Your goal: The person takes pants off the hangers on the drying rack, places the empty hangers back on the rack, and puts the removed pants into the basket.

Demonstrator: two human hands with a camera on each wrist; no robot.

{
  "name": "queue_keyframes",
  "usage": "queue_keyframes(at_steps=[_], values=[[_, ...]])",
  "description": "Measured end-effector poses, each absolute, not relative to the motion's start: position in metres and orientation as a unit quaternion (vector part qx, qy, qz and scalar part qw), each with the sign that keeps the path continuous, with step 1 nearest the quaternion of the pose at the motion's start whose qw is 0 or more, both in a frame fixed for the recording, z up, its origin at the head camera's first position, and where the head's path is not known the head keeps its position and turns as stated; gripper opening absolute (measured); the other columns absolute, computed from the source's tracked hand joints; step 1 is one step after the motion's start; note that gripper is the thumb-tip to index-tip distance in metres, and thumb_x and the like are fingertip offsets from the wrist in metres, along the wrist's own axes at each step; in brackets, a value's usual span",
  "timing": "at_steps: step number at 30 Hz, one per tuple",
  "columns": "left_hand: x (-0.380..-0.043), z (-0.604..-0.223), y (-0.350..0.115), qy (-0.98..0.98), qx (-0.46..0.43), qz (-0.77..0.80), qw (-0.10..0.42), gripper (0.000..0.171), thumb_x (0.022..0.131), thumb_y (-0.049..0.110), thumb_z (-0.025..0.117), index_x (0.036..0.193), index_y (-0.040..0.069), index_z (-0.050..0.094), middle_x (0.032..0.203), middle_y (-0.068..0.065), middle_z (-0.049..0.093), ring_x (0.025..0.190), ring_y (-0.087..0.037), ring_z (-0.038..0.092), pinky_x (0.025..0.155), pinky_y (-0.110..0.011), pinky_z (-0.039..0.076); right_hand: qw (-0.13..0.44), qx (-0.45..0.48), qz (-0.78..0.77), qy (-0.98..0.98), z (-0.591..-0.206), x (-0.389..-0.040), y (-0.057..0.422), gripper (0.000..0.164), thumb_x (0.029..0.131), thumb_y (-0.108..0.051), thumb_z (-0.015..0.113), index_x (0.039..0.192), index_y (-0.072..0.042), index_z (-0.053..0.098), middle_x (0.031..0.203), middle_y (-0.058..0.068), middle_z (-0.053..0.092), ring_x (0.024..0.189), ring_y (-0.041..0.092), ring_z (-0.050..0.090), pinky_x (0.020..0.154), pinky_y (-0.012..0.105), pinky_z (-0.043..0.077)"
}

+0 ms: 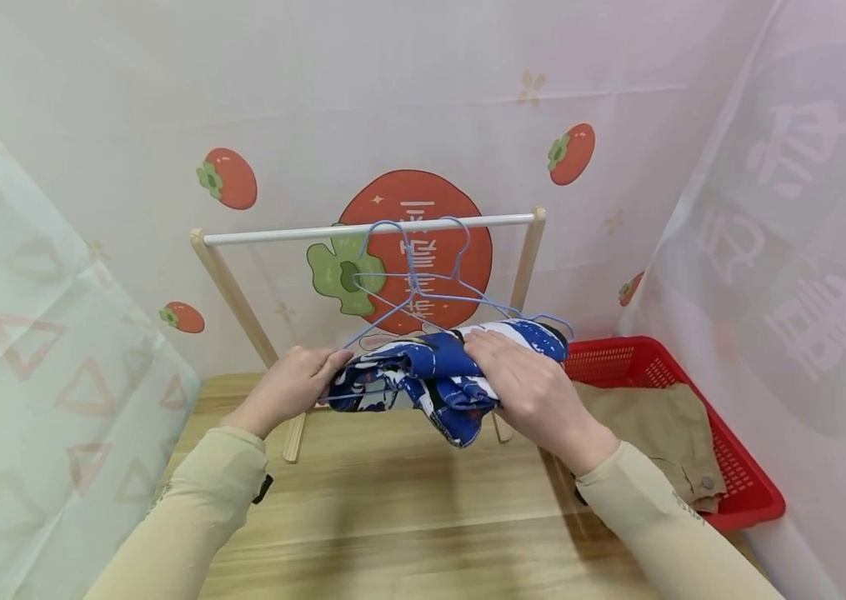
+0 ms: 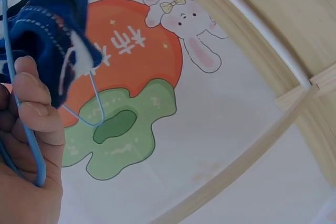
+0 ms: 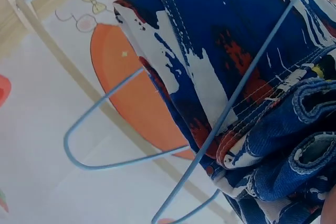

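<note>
My left hand (image 1: 291,387) holds one end of a blue wire hanger (image 3: 231,106), its fingers curled round the wire in the left wrist view. A blue, white and red patterned denim garment (image 1: 438,358) lies bunched over that hanger, in front of the rail. My right hand (image 1: 531,383) grips the garment's right part from above, its thumb hidden beneath the cloth. In the right wrist view, stitched seams and folded layers show along the garment, with the hanger's bar crossing it. Behind, a second blue hanger (image 1: 468,240) has its hook at the rail.
A white rail (image 1: 280,235) on wooden posts (image 1: 231,287) stands at the back of the wooden table (image 1: 362,508). A red basket (image 1: 756,492) with khaki clothing (image 1: 648,425) sits at the right. Printed cloth walls (image 1: 392,100) enclose the table.
</note>
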State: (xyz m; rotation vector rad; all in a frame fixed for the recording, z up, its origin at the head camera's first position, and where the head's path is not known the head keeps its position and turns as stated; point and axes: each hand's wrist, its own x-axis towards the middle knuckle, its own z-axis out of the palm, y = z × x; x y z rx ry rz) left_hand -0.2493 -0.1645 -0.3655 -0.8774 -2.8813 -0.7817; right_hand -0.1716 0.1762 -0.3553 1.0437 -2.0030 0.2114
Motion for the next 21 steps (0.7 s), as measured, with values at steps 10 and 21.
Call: queue_keyframes(at_steps=[10, 21], values=[[-0.254, -0.373, -0.174, -0.935, -0.264, -0.236, 0.02, 0.038, 0.112, 0.034, 0.043, 0.093, 0.012, 0.068, 0.052, 0.01, 0.051, 0.05, -0.008, 0.052, 0.075, -0.044, 0.054, 0.424, 0.419, 0.1, -0.797, -0.348, -0.17, 0.187, 0.072, 0.073, -0.006, 0.092, 0.135, 0.006, 0.059, 0.134, 0.02, 0.065, 0.122, 0.034, 0.066, 0.098, 0.05, 0.054], [-0.255, -0.374, -0.18, -0.941, -0.255, -0.221, 0.022, 0.043, 0.112, 0.037, 0.041, 0.083, 0.014, 0.063, 0.052, 0.008, 0.051, 0.047, -0.009, 0.051, 0.077, -0.047, 0.054, 0.423, 0.409, 0.102, -0.802, -0.34, -0.165, 0.196, 0.087, 0.061, -0.007, 0.097, 0.137, 0.003, 0.058, 0.135, 0.019, 0.065, 0.121, 0.034, 0.066, 0.095, 0.052, 0.054]])
